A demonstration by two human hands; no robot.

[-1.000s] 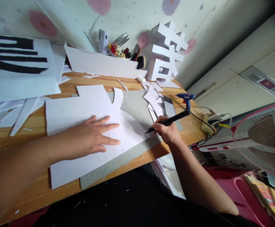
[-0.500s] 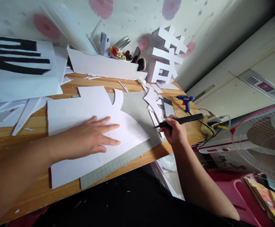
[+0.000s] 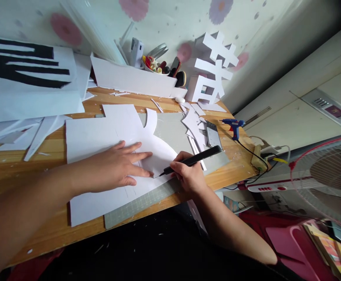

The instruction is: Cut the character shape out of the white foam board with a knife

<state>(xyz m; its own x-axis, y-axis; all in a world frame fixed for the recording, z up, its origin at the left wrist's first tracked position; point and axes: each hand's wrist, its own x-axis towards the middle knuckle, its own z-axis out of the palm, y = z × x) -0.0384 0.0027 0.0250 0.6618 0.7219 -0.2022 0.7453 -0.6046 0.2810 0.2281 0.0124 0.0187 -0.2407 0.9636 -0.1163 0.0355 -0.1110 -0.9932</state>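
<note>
A white foam board (image 3: pixel 100 144) with a curved cut edge lies over a grey cutting mat (image 3: pixel 135 205); a few thin lines mark its surface. Spread flat on the board, my left hand (image 3: pixel 126 164) presses it with fingers apart. My right hand (image 3: pixel 189 173) is closed around a slim black craft knife (image 3: pixel 198 157). The knife's thin tip meets the board just right of my left fingertips, close to the board's front edge. A curved white strip (image 3: pixel 151 121) sticks out at the board's far side.
White offcuts (image 3: pixel 192 125) and a phone (image 3: pixel 213 134) lie right of the board. Beyond them are a blue glue gun (image 3: pixel 235 127) and a power strip (image 3: pixel 256 158). A white built-up character (image 3: pixel 208 86) stands at the back, and a fan (image 3: pixel 331 175) at right.
My right hand has moved left with the craft knife, bringing its tip down from beside the board onto it. My left hand stays flat on the board. The view has shifted slightly.
</note>
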